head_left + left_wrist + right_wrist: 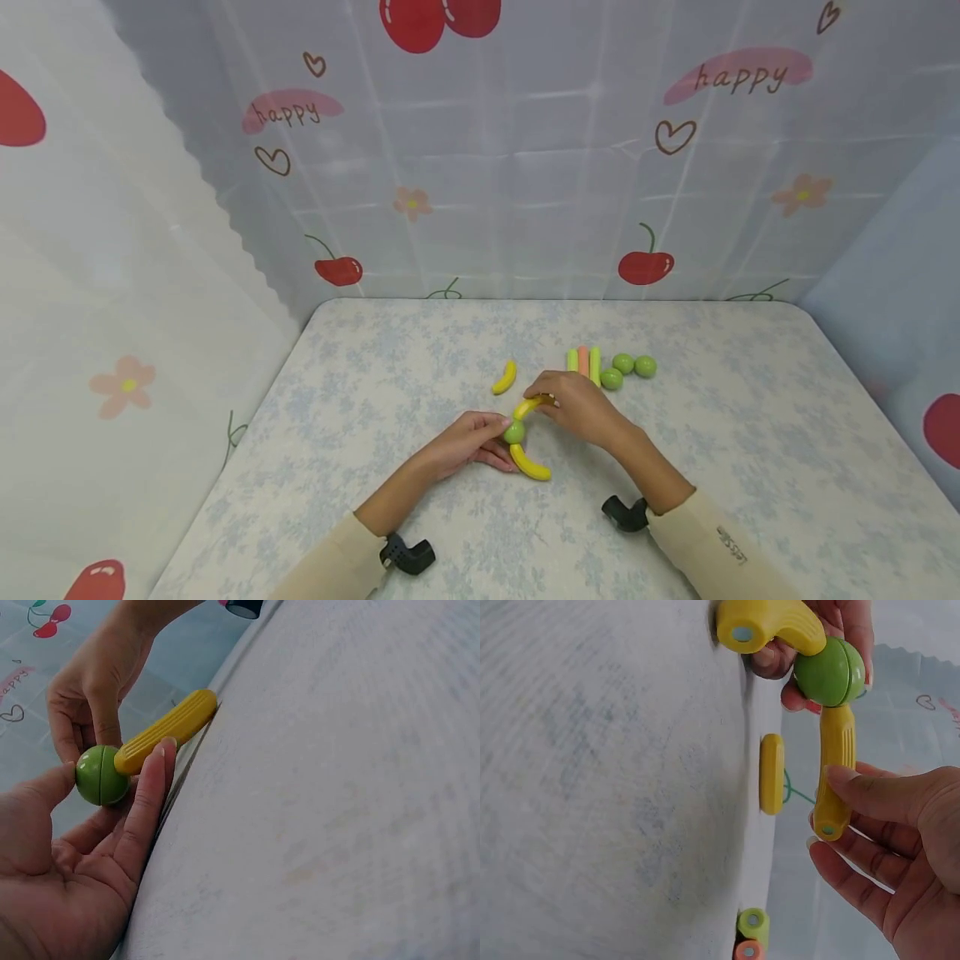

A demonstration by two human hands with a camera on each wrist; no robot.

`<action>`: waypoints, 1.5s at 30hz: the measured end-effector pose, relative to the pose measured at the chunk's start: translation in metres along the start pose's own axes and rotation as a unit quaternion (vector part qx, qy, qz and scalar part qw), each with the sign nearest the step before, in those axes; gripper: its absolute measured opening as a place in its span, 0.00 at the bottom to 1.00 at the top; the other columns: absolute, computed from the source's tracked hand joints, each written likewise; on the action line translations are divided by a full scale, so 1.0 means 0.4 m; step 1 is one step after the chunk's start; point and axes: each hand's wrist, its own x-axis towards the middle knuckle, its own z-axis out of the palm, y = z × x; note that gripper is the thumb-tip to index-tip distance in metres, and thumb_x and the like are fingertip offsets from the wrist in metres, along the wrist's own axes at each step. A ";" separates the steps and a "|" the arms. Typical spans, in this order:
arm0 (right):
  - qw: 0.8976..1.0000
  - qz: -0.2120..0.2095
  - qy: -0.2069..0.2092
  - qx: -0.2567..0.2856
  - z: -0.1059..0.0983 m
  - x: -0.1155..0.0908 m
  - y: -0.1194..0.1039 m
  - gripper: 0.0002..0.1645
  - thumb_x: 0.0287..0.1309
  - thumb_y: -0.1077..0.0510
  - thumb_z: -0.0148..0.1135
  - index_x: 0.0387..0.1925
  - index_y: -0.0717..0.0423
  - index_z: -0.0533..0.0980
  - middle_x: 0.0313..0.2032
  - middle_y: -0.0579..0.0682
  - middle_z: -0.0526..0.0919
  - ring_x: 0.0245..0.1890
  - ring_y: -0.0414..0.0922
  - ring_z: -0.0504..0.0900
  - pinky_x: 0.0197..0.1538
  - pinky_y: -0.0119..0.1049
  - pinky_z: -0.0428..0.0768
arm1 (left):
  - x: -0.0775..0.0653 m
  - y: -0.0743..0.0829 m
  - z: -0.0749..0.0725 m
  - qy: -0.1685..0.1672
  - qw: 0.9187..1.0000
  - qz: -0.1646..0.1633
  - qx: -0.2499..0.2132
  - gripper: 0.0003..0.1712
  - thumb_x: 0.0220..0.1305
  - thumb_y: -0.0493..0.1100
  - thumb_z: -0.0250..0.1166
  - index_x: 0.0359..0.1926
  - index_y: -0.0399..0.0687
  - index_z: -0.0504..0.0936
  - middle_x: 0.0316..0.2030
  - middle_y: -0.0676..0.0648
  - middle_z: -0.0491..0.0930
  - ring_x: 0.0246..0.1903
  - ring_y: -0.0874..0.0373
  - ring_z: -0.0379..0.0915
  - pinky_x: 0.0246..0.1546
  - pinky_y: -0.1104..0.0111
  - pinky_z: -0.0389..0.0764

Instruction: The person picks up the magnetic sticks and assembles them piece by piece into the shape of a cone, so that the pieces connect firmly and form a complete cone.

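Observation:
My left hand pinches a green ball between thumb and fingers, close over the table. A curved yellow stick joins the ball on its near side, and the left fingertips lie along it in the left wrist view. On the ball's far side, my right hand grips a second curved yellow stick between thumb and fingers. One end of that stick meets the ball. Both sticks show ridges, and small grey discs show at their free ends in the right wrist view.
Another curved yellow stick lies just beyond the hands. Past the right hand are two light green sticks, an orange stick and three loose green balls. A printed curtain hangs behind the flowered table.

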 end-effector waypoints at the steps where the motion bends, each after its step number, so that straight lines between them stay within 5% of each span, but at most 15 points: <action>1: 1.000 -0.003 -0.001 0.001 0.002 0.000 0.002 0.16 0.51 0.68 0.77 0.44 0.57 0.87 0.40 0.46 0.87 0.40 0.43 0.85 0.45 0.36 0.84 | 0.000 0.000 0.000 0.007 1.000 0.000 0.007 0.26 0.79 0.51 0.54 0.60 0.32 0.77 0.40 0.38 0.86 0.36 0.50 0.87 0.42 0.58 0.87; 6: 1.000 -0.019 -0.009 0.007 0.009 -0.001 0.014 0.16 0.52 0.70 0.75 0.44 0.58 0.86 0.41 0.48 0.88 0.40 0.45 0.86 0.44 0.36 0.84 | -0.002 0.006 0.006 0.053 0.994 0.022 0.088 0.25 0.76 0.50 0.60 0.62 0.34 0.79 0.36 0.41 0.87 0.27 0.54 0.85 0.32 0.63 0.87; 14: 1.000 -0.012 -0.024 0.015 0.022 -0.001 0.025 0.15 0.54 0.70 0.74 0.44 0.58 0.87 0.41 0.49 0.89 0.40 0.46 0.86 0.43 0.37 0.84 | -0.009 0.025 0.025 0.118 0.964 0.039 0.234 0.22 0.72 0.54 0.65 0.55 0.43 0.85 0.26 0.45 0.85 0.18 0.55 0.78 0.21 0.63 0.82; 19: 0.999 -0.003 -0.044 0.029 0.033 -0.001 0.034 0.15 0.54 0.70 0.73 0.44 0.57 0.87 0.41 0.47 0.89 0.40 0.45 0.86 0.43 0.37 0.84 | -0.010 0.029 0.033 0.131 0.954 0.032 0.270 0.20 0.70 0.53 0.67 0.52 0.44 0.86 0.27 0.49 0.85 0.16 0.54 0.78 0.19 0.62 0.82; 26: 0.998 0.008 -0.061 0.032 0.023 -0.005 0.036 0.14 0.56 0.68 0.73 0.45 0.56 0.86 0.42 0.47 0.89 0.42 0.46 0.85 0.44 0.38 0.83 | -0.012 0.039 0.041 0.133 0.949 0.022 0.284 0.21 0.69 0.53 0.68 0.53 0.43 0.85 0.22 0.45 0.83 0.15 0.53 0.78 0.19 0.62 0.82; 34: 0.997 0.066 -0.014 0.024 -0.075 -0.041 0.066 0.15 0.58 0.66 0.73 0.48 0.58 0.85 0.43 0.49 0.88 0.42 0.46 0.84 0.44 0.42 0.84 | -0.006 0.061 0.045 0.133 0.945 0.017 0.298 0.24 0.73 0.59 0.61 0.52 0.44 0.85 0.21 0.42 0.81 0.14 0.50 0.78 0.18 0.59 0.82; 41: 0.990 0.125 0.064 0.016 -0.152 -0.095 0.149 0.16 0.59 0.65 0.72 0.50 0.61 0.85 0.46 0.57 0.87 0.45 0.55 0.83 0.44 0.51 0.84 | 0.039 0.081 0.028 0.135 0.921 0.037 0.364 0.18 0.73 0.54 0.64 0.47 0.44 0.86 0.16 0.46 0.79 0.11 0.55 0.74 0.13 0.66 0.76; 45: 0.984 0.155 0.092 0.003 -0.176 -0.120 0.200 0.17 0.60 0.63 0.71 0.52 0.62 0.83 0.51 0.61 0.85 0.49 0.60 0.82 0.46 0.57 0.82 | 0.065 0.091 0.027 0.126 0.914 0.028 0.384 0.15 0.70 0.53 0.67 0.43 0.46 0.87 0.15 0.46 0.79 0.10 0.56 0.73 0.13 0.68 0.74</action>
